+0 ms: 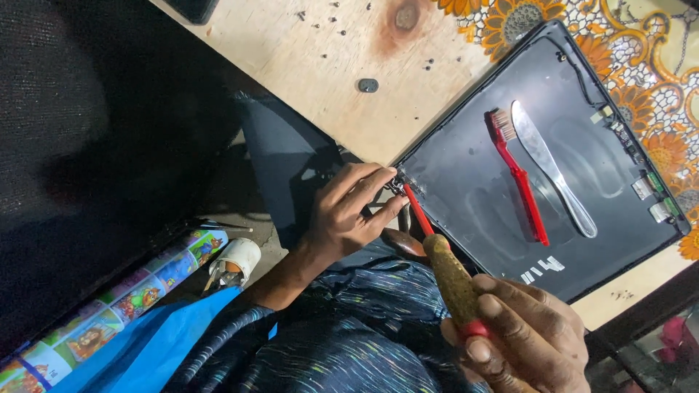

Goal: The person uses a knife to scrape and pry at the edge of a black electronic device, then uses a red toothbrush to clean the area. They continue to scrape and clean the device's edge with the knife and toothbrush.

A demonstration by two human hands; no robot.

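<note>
Right hand (528, 338) grips a worn red-shafted screwdriver (443, 256), tip at the corner of the black plastic laptop lid (480, 189), left hand (349, 215) pinching that corner steady; 1 red toothbrush (518, 175), 1 steel knife (550, 167) parked on the lid within reach
</note>
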